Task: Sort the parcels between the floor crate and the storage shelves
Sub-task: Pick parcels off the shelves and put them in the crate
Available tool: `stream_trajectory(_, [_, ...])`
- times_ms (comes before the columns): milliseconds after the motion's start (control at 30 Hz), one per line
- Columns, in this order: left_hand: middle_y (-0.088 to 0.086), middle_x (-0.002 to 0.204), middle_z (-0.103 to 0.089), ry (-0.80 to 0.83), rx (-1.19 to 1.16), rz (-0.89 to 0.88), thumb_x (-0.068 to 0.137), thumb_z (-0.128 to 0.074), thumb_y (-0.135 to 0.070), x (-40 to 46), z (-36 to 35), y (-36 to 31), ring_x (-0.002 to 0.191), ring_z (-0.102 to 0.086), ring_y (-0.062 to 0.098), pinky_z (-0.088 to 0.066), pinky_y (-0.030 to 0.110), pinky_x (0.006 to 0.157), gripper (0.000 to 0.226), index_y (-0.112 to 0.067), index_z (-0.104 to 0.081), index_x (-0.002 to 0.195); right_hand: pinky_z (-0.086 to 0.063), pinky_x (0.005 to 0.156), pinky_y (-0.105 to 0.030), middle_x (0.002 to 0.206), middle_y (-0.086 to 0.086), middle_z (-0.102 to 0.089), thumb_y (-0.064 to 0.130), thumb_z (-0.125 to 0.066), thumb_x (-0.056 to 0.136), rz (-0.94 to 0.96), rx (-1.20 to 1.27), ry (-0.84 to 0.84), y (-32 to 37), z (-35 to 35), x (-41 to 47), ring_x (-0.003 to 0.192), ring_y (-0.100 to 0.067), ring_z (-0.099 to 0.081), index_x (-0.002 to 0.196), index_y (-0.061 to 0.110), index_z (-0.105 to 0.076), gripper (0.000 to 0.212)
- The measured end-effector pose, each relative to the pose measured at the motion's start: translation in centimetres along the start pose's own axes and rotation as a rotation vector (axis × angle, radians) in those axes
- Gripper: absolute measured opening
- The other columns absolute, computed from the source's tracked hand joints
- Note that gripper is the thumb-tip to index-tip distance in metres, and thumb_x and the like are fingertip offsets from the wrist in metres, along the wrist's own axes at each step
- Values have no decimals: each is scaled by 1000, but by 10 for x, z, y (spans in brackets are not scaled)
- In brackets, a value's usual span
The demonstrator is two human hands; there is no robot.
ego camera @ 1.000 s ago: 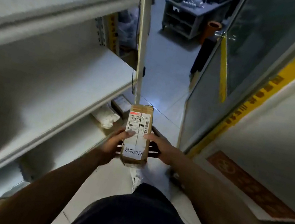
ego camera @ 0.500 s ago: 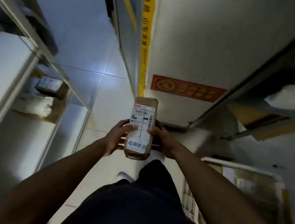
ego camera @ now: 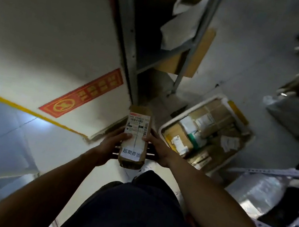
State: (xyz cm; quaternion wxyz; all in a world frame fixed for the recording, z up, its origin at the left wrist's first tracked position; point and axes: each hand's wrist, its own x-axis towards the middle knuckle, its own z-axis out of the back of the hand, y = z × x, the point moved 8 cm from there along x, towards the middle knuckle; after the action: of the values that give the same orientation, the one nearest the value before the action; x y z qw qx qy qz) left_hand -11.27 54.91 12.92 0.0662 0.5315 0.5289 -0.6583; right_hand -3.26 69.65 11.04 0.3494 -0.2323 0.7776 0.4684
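A long brown cardboard parcel (ego camera: 137,129) with a white shipping label and a white printed sticker is held lengthwise in front of me. My left hand (ego camera: 111,143) grips its left side with the thumb on the label. My right hand (ego camera: 156,147) grips its right side and seems to hold a dark flat object underneath as well. The white floor crate (ego camera: 170,125) lies to the right on the floor, packed with several brown parcels. A grey metal storage shelf (ego camera: 190,48) rises beyond the parcel, holding white and brown packages.
A white wall (ego camera: 46,26) with a red sign (ego camera: 83,92) and a yellow stripe (ego camera: 26,109) is at left. Grey bagged parcels (ego camera: 294,116) lie on the floor at right. A perforated white shelf rail (ego camera: 273,170) and a shiny bag (ego camera: 256,192) sit near my right arm.
The view has swung further to the right: the open shelf on the left has gone out of view, and the floor crate is now fully visible. Both hands keep the same hold on the parcel.
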Motion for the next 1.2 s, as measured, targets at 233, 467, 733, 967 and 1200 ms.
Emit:
stream_trajectory(233, [3, 110, -76, 253, 244, 62, 62, -85, -58, 73, -76, -49, 97, -75, 24, -60, 37, 73, 52, -47, -72, 112, -51, 105, -53, 126, -11, -69, 34, -69, 82, 86, 254, -192, 4, 84, -12, 116, -35, -67, 146, 44, -42, 70])
stream_trajectory(467, [6, 112, -75, 425, 385, 170, 71, -79, -50, 119, -145, -58, 98, -75, 29, -59, 37, 72, 54, -45, -67, 123, -43, 111, -58, 131, -10, -67, 37, -70, 75, 86, 432, -360, -8, 139, -30, 121, -35, -63, 152, 41, -34, 85])
stream_trajectory(733, [22, 129, -66, 534, 433, 280, 64, -83, -39, 191, -210, -65, 123, -59, 48, -36, 68, 112, 80, -23, -60, 139, -44, 110, -56, 133, -8, -65, 29, -72, 86, 85, 686, -495, -16, 197, -16, 121, -32, -63, 151, 43, -31, 78])
stream_trajectory(967, [13, 130, -68, 712, 611, 393, 63, -84, -52, 273, -248, -78, 125, -60, 40, -38, 67, 111, 87, -34, -55, 143, -42, 112, -58, 138, -6, -61, 22, -74, 86, 110, 888, -583, -11, 251, 29, 126, -33, -59, 155, 40, -29, 84])
stream_trajectory(1200, [12, 130, -68, 794, 695, 407, 74, -78, -49, 367, -283, -73, 123, -63, 35, -43, 65, 107, 73, -32, -56, 141, -46, 107, -60, 131, -11, -64, 5, -64, 95, 197, 1050, -655, -16, 317, 91, 122, -36, -62, 155, 35, -33, 74])
